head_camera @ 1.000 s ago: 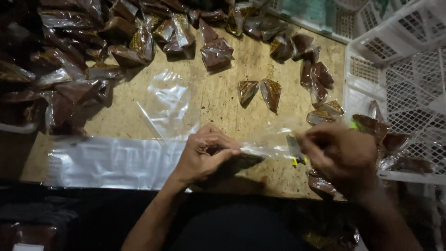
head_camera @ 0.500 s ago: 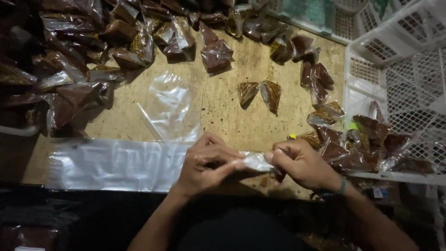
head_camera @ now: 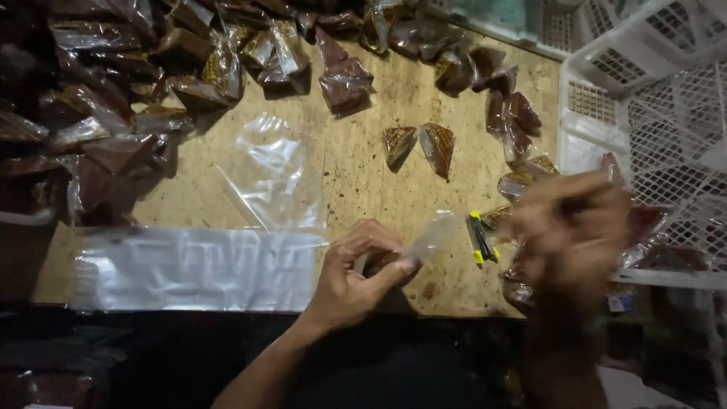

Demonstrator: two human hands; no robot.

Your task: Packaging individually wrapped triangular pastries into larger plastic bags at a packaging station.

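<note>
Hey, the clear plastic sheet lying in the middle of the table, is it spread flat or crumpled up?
Spread flat: the clear plastic sheet lies open on the wooden table, wood showing through it.

Brown filled packets [head_camera: 344,79] piled; clear bags [head_camera: 273,174], perhaps empty.

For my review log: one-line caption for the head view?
Left hand pinches a small clear plastic packet above a worn wooden table; blurred right hand hovers beside a white plastic crate.
</note>
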